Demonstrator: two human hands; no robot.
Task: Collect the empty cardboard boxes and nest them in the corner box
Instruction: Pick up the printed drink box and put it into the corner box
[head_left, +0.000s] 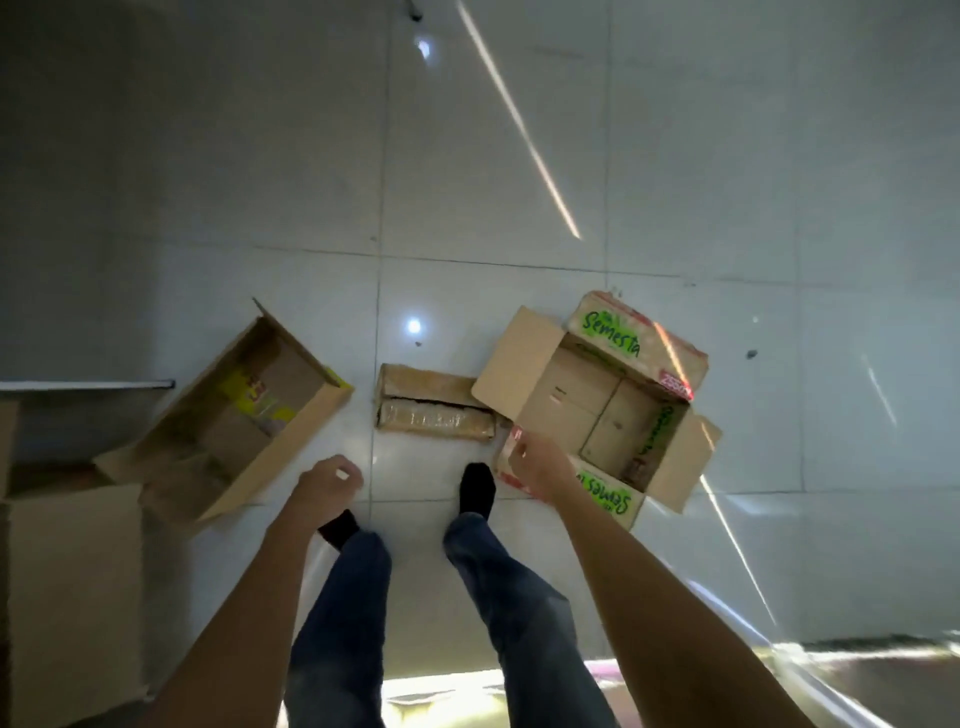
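Three cardboard boxes lie on the white tiled floor in front of my feet. An open brown box (244, 426) with yellow print inside sits at the left. A small flattened brown box (434, 402) lies in the middle. At the right stands an open box with green "Semesta" lettering (608, 405), its flaps spread. My right hand (535, 460) touches that box's near left corner; whether it grips the flap I cannot tell. My left hand (327, 480) hovers loosely curled above the floor near the left box, holding nothing.
A large brown carton (67, 597) stands at the lower left edge, by a wall and a shelf edge (88, 385). My legs in dark jeans and black socks (478, 488) stand between the boxes. Bright light streaks cross the floor at right.
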